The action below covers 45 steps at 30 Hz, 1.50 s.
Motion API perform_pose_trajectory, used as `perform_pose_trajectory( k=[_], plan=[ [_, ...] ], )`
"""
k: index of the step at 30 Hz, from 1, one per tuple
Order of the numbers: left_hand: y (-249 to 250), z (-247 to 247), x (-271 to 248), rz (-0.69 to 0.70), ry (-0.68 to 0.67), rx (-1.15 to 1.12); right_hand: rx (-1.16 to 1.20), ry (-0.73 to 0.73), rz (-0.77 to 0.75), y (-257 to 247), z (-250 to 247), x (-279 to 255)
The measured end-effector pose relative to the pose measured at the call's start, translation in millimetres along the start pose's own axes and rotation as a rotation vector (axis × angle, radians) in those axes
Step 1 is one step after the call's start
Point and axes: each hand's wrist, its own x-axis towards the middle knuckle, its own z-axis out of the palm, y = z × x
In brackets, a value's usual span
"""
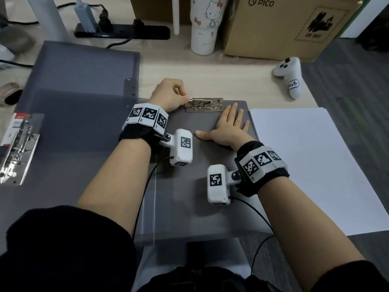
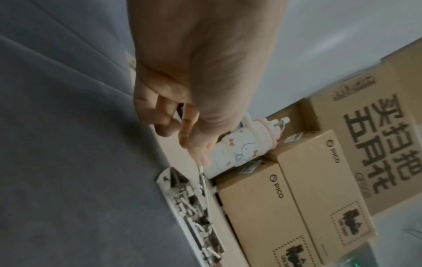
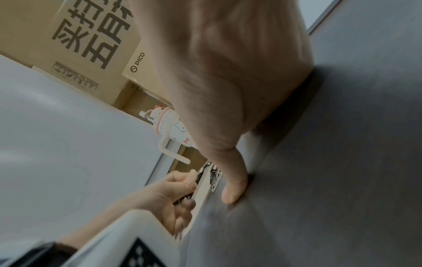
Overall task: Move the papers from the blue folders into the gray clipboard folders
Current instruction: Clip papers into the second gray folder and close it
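Cardboard box (image 1: pixel 280 24) mkd "PICO", "UN 3481".

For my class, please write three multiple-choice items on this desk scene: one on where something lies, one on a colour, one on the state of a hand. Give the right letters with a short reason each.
1. Where do the white sheets lie?
A. right of the gray clipboard
B. under the metal clip
C. inside the cardboard box

2. What colour is the board under the right hand?
A. blue
B. gray
C. red

3. What is the left hand doing?
A. lying flat
B. pinching the lever of the metal clip
C. holding a cup

Answers: A, the sheets lie beside the board's right edge; B, the head view shows a gray board; C is wrong, so B: its fingertips close on the lever's end.
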Motion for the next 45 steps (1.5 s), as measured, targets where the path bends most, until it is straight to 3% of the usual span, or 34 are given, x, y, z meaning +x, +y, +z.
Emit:
perform_pose_trajectory(
  k=[7,11,14,20,24,27,31,37,40,45],
  plan=[
    [35.4,5.2,-2.7,0.146,0.036,-0.156,-0.016,-0.013,0.001,-1.5,-2.4,0.2],
    [51.0,10.9,-9.3,0.239,-0.177,-0.215,-0.021,-0.020,-0.008,-1.2,-3.9,-0.4],
    [59.3,15.7,-12.2,0.227,-0.352,-0.123,0.003,-0.020,-0.031,1.3,-4.2,-0.6],
    [72.8,24.2,-22.2,0.116,-0.484,0.017,0.058,-0.016,-0.073,7.1,-7.4,-3.7],
    [76.6,31.4,-28.2,0.068,-0.470,0.291,0.166,0.016,-0.093,15.0,-10.9,-7.6],
    [81.6,35.0,-37.4,0.072,-0.435,0.334,0.363,0.031,-0.143,24.9,-14.7,-10.8],
    [80.8,37.0,-45.9,0.093,-0.338,0.248,0.742,0.114,-0.130,43.0,-27.7,-31.3],
    [89.4,45.5,-65.9,0.196,-0.229,0.079,0.871,0.137,-0.174,77.6,-42.5,-77.1],
    [101.0,52.9,-85.3,0.241,-0.236,-0.064,0.904,0.147,-0.189,94.5,-47.1,-101.3],
    [122.8,81.6,-122.4,0.310,-0.300,-0.104,0.885,0.212,-0.147,131.3,-47.5,-128.6]
  ],
)
